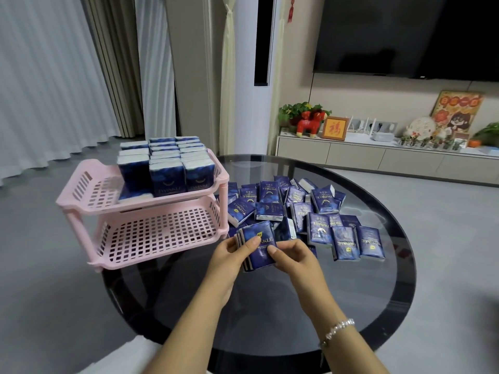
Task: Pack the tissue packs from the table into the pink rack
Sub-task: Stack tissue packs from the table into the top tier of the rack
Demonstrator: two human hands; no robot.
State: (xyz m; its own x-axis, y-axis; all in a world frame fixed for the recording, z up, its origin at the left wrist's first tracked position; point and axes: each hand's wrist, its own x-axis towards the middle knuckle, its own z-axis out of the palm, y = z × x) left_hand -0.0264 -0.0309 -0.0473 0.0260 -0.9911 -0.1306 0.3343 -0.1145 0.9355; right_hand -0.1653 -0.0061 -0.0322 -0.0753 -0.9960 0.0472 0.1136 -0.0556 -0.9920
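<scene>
A two-tier pink rack [81, 195] stands on the left edge of the round dark glass table [378, 292]. Its upper shelf holds several dark blue tissue packs [172, 168] standing upright in rows; its lower shelf [162, 233] is bare. A loose pile of blue tissue packs [305, 209] lies on the table right of the rack. In front of the pile, my left hand [229, 255] and my right hand [294, 255] together grip a small stack of tissue packs [260, 245], thumbs on top.
Grey floor surrounds the table. Curtains hang at the back left. A low cabinet [378, 157] with ornaments and a wall television [405, 36] are at the back right. A beaded bracelet [337, 330] is on my right wrist.
</scene>
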